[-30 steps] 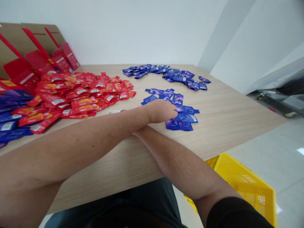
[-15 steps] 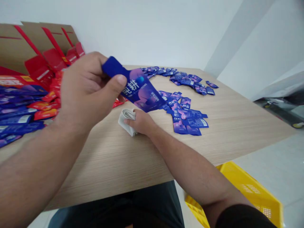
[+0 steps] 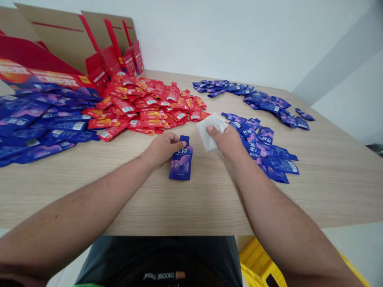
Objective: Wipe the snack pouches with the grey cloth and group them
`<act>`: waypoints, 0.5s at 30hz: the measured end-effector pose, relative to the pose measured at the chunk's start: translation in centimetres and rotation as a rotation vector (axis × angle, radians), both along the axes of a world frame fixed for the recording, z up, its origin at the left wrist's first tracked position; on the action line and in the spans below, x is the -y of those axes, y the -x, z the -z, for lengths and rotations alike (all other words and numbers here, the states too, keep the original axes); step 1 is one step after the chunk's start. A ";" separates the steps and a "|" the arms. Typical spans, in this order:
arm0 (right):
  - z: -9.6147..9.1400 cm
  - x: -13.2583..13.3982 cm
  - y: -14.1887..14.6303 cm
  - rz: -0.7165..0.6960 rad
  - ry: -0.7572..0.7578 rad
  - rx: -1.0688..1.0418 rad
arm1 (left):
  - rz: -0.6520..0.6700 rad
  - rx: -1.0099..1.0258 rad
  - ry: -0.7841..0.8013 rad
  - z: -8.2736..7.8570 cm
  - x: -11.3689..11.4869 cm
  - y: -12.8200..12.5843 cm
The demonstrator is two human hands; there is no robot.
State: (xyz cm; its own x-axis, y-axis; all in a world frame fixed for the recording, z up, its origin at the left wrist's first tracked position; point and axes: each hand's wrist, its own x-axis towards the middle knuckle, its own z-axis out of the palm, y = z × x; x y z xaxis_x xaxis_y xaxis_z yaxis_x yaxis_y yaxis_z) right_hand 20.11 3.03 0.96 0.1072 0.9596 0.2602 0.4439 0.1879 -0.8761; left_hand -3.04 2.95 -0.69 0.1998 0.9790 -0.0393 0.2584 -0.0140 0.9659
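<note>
Between thumb and fingers, my left hand (image 3: 163,149) pinches the upper end of a blue pouch (image 3: 180,165) with a purple fruit print. The pouch is low over the wooden table, its printed face toward me; whether it touches the wood I cannot tell. To the right of it, my right hand (image 3: 229,139) is closed on a folded white cloth (image 3: 208,133), thumb on top. The cloth is apart from the pouch. Just beyond my right hand lies a loose group of similar blue pouches (image 3: 254,139), partly covered by my forearm.
Red pouches (image 3: 149,103) are heaped at the back centre, and blue pouches (image 3: 44,119) at the left. Red cardboard boxes (image 3: 112,59) stand behind them. A row of blue pouches (image 3: 263,99) curves along the back right. Below the table edge sits a yellow crate (image 3: 260,263).
My left hand has lowered the blue pouch from close to the camera toward the tabletop. My right hand has lifted the cloth. The view has swung left, showing more of the red heap.
</note>
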 end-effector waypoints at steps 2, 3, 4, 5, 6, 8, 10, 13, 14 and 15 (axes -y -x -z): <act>-0.9 1.0 0.6 -0.082 0.020 -0.017 | 0.010 0.059 0.040 0.5 -0.1 0.0; -1.3 1.5 1.0 -0.130 0.049 -0.009 | 0.018 0.079 0.058 0.6 -0.2 0.0; -1.6 2.0 1.5 -0.173 0.084 0.013 | 0.021 0.096 0.079 0.5 -0.1 0.0; -1.9 2.5 1.9 -0.212 0.118 0.049 | 0.020 0.111 0.100 0.4 -0.1 -0.1; -2.1 2.9 2.3 -0.245 0.145 0.097 | 0.016 0.124 0.116 0.2 0.0 -0.1; -2.1 3.4 3.1 -0.298 0.179 0.184 | 0.009 0.147 0.115 -0.2 0.2 -0.2; -1.7 3.7 3.6 -0.346 0.200 0.192 | 0.009 0.152 0.079 -0.6 0.4 -0.3; -1.1 3.6 3.8 -0.393 0.262 0.075 | 0.012 0.136 0.047 -0.8 0.5 -0.4; -1.0 3.5 3.7 -0.391 0.281 0.029 | 0.019 0.144 0.052 -0.8 0.5 -0.4; -0.8 3.4 3.6 -0.382 0.295 -0.020 | 0.025 0.163 0.065 -0.8 0.5 -0.4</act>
